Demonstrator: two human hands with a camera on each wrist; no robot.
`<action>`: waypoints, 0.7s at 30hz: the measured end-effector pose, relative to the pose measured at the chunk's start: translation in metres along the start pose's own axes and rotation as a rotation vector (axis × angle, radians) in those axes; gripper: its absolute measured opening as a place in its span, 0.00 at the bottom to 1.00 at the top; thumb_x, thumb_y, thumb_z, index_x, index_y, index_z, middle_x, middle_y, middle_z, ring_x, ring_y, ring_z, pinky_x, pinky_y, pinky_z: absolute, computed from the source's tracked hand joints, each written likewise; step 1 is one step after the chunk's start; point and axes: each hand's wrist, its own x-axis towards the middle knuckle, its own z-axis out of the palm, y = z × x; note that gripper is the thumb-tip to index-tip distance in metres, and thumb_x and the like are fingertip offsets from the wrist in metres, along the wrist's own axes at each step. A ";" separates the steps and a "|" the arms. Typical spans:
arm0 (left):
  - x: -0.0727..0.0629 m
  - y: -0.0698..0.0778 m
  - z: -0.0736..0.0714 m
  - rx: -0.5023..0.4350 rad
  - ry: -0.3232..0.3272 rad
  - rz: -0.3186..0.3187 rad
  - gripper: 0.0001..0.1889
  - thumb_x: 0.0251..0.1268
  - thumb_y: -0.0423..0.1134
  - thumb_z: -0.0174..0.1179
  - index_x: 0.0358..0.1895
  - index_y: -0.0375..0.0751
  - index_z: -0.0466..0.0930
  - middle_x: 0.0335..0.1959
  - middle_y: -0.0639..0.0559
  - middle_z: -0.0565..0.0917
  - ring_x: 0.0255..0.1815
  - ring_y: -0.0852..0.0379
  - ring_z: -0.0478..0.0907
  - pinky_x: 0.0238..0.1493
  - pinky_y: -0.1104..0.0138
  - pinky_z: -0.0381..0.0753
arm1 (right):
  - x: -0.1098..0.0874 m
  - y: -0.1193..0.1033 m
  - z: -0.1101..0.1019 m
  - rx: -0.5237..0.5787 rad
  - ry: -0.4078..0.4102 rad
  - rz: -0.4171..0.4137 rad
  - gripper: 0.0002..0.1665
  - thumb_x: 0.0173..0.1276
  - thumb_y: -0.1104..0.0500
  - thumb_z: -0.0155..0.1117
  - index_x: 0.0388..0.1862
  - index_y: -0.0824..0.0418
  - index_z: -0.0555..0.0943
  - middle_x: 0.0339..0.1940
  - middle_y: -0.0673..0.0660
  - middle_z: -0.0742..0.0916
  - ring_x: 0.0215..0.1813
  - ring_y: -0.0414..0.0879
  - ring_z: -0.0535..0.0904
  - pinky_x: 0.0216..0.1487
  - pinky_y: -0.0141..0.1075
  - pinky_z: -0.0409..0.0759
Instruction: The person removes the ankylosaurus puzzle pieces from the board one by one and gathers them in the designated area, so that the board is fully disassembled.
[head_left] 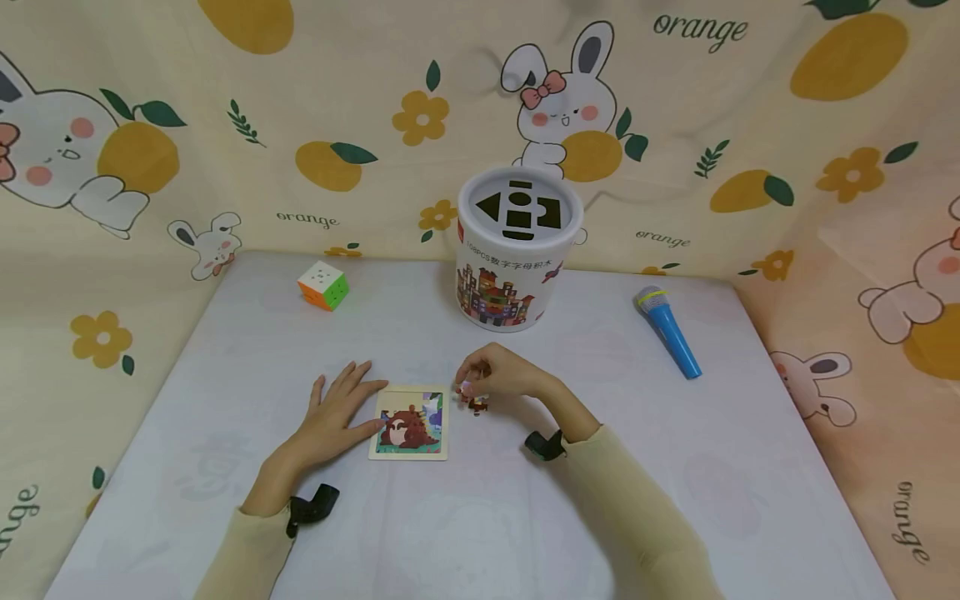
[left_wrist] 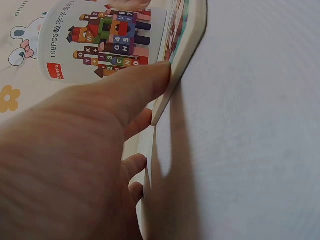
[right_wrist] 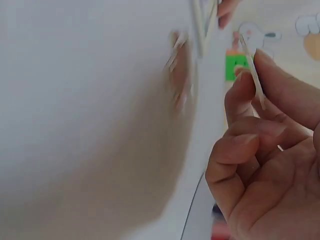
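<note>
A square jigsaw puzzle (head_left: 408, 429) with a red-brown dinosaur picture lies on the table, its upper-left part showing bare board. My left hand (head_left: 330, 425) rests at its left side with the fingers spread; in the left wrist view the thumb (left_wrist: 145, 85) touches the frame's edge. Just right of the board, my right hand (head_left: 501, 372) is raised over the table. Between thumb and index finger it pinches a thin puzzle piece (right_wrist: 254, 75), seen edge-on in the right wrist view. Under that hand lies more colourful puzzle material (head_left: 477, 406), partly hidden and blurred up close.
A white block bucket (head_left: 498, 287) with a shape-sorter lid stands behind the hands. A puzzle cube (head_left: 324, 286) sits at the back left, and a blue toy microphone (head_left: 672, 333) lies at the right. Patterned cloth (head_left: 360, 100) borders the white table (head_left: 450, 533).
</note>
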 end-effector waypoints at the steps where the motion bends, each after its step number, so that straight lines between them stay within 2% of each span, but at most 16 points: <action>1: 0.000 0.000 0.000 0.000 -0.001 0.000 0.33 0.65 0.54 0.63 0.71 0.47 0.69 0.79 0.38 0.54 0.79 0.34 0.42 0.69 0.33 0.27 | -0.005 0.003 -0.003 -0.003 0.003 0.014 0.07 0.66 0.66 0.68 0.42 0.67 0.86 0.25 0.52 0.83 0.26 0.39 0.71 0.29 0.31 0.70; 5: 0.000 0.000 0.000 -0.001 -0.003 0.002 0.33 0.65 0.53 0.63 0.71 0.47 0.68 0.79 0.38 0.54 0.80 0.34 0.42 0.70 0.34 0.27 | -0.025 0.015 -0.012 0.018 0.002 0.053 0.08 0.65 0.67 0.68 0.41 0.70 0.83 0.23 0.52 0.82 0.26 0.40 0.72 0.30 0.31 0.70; 10: -0.001 -0.001 0.001 -0.005 -0.003 0.003 0.33 0.66 0.54 0.63 0.71 0.47 0.68 0.79 0.38 0.53 0.80 0.34 0.41 0.70 0.34 0.26 | -0.040 0.025 -0.016 0.022 0.013 0.066 0.05 0.65 0.69 0.68 0.39 0.71 0.83 0.23 0.51 0.81 0.26 0.40 0.72 0.30 0.30 0.70; 18: -0.001 -0.001 0.000 -0.007 -0.001 0.001 0.33 0.65 0.54 0.63 0.71 0.47 0.69 0.79 0.37 0.54 0.79 0.34 0.42 0.70 0.33 0.27 | -0.051 0.028 -0.018 -0.004 0.036 0.081 0.03 0.64 0.71 0.67 0.36 0.71 0.82 0.22 0.54 0.81 0.25 0.39 0.71 0.29 0.29 0.68; 21: 0.000 0.000 0.000 -0.011 -0.005 0.000 0.33 0.65 0.53 0.64 0.71 0.47 0.69 0.79 0.37 0.54 0.79 0.34 0.42 0.70 0.33 0.27 | -0.053 0.026 -0.018 -0.026 0.050 0.110 0.03 0.64 0.70 0.68 0.35 0.70 0.82 0.21 0.54 0.81 0.24 0.40 0.70 0.28 0.30 0.67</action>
